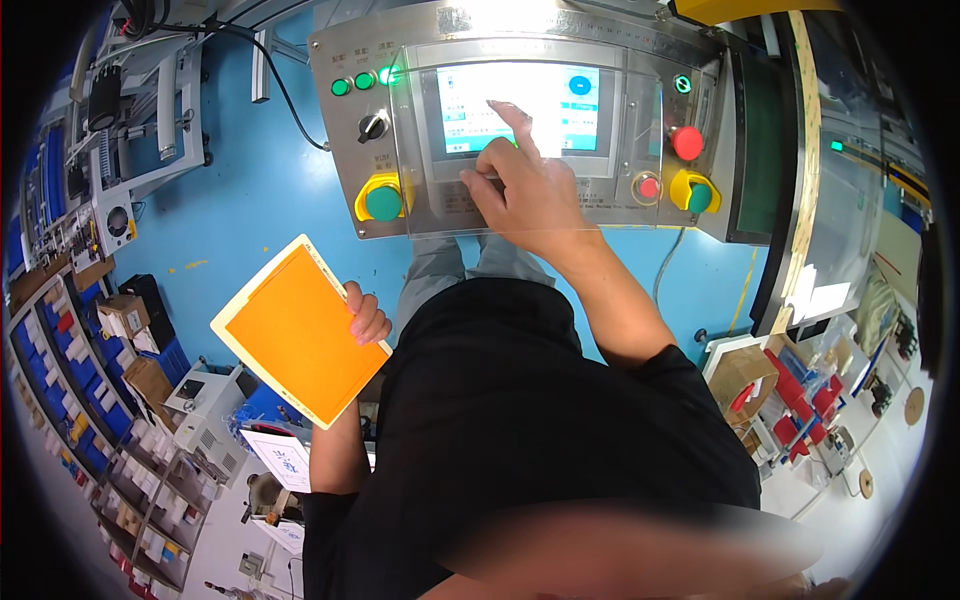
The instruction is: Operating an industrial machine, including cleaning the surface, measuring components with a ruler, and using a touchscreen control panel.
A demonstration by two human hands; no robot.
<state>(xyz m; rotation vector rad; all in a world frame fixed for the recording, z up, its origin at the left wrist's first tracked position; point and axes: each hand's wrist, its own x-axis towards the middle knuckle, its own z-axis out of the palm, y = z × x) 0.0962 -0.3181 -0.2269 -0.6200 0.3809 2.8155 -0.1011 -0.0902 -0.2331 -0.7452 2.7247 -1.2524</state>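
My left hand (368, 315) grips the right edge of a flat orange panel (295, 335) with a cream border. The panel is held tilted beside my body, and its underside is hidden. Over a lit touchscreen (470, 100) my right hand (530, 190) is raised with its index finger stretched out and the other fingers bent. Nothing is held in it; whether the fingertip touches the glass I cannot tell. The screen sits in a steel control panel (440, 210), partly behind a clear cover.
Green buttons (384, 203) in yellow collars flank the panel's lower corners. A red mushroom button (686, 143) and a black rotary switch (373, 127) sit on its face. Shelves with blue bins (85, 370) line the left; a cardboard box (742, 380) stands at right. The floor is blue.
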